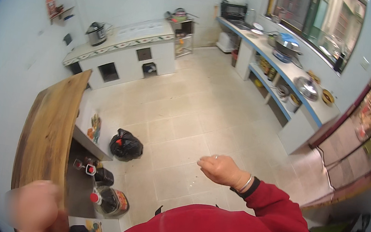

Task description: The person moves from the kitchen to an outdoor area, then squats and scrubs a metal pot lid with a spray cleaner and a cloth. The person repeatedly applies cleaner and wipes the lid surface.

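Observation:
My left hand (36, 205), blurred, is raised at the lower left over the near end of a wooden board (51, 124); whether its fingers hold anything cannot be made out. My right hand (222, 170), with a ring and a silver bracelet, hangs above the tiled floor with its fingers curled, and no object shows in it. Right of the board, a large plastic bottle with a red cap (109, 202) stands beside smaller dark bottles (103, 177). A black plastic bag (126, 145) sits on the floor between the board and my right hand.
At the back left, a tiled stove counter (140, 32) carries an electric pressure cooker (96, 33). A blue-edged counter (255, 36) along the right wall bears a steamer pot (286, 46) and a metal lid (306, 87). A doorway with a dark red frame (356, 102) opens at the right.

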`<state>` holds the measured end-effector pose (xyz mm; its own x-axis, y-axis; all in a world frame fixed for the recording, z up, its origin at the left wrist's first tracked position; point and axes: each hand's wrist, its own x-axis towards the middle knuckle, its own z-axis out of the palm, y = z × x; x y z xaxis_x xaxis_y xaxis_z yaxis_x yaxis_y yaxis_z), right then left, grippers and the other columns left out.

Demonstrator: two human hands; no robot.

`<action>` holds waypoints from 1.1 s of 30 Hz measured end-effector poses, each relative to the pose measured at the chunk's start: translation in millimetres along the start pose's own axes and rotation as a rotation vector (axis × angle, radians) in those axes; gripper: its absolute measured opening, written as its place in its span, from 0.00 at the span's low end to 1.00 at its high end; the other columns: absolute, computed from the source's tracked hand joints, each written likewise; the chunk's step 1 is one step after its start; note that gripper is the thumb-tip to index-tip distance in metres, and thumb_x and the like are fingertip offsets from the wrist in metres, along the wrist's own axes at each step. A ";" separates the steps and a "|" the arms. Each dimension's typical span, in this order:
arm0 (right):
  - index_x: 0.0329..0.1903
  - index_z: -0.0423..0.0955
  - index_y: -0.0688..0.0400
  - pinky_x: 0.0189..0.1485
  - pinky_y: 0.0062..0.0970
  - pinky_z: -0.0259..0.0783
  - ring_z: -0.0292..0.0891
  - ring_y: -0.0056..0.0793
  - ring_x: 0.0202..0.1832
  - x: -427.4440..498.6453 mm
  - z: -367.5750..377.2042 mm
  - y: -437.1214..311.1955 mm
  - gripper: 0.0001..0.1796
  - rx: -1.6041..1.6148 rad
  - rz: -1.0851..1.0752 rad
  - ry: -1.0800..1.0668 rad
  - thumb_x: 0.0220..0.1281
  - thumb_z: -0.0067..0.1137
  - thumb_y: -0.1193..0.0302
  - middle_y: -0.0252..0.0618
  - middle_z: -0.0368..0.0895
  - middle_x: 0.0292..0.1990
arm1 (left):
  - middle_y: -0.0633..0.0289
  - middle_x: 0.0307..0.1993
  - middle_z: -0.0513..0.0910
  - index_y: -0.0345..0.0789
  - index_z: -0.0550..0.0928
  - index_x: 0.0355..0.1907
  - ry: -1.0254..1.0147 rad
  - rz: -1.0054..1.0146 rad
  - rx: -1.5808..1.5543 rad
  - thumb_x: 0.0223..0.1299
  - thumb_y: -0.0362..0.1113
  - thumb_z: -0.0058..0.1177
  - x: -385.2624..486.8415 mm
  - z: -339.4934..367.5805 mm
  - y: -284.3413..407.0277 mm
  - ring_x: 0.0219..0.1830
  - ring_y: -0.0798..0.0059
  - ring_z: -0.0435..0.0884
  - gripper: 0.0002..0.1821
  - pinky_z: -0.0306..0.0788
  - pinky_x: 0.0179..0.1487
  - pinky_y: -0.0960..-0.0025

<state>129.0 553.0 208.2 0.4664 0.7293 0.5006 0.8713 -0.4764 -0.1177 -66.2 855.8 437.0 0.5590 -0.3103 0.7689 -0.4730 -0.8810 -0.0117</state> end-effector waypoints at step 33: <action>0.28 0.70 0.56 0.27 0.37 0.70 0.74 0.40 0.27 -62.5 51.0 -16.1 0.05 0.215 0.192 -0.146 0.56 0.51 0.70 0.39 0.74 0.25 | 0.54 0.36 0.81 0.31 0.79 0.45 -0.728 -0.699 -0.909 0.54 0.33 0.53 -130.3 166.7 -48.8 0.37 0.60 0.80 0.15 0.73 0.42 0.70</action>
<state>93.7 540.1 135.0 0.6287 0.7062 0.3256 0.7704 -0.5088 -0.3842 -2.5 879.7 230.8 0.9615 -0.2653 -0.0718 -0.0651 -0.4736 0.8783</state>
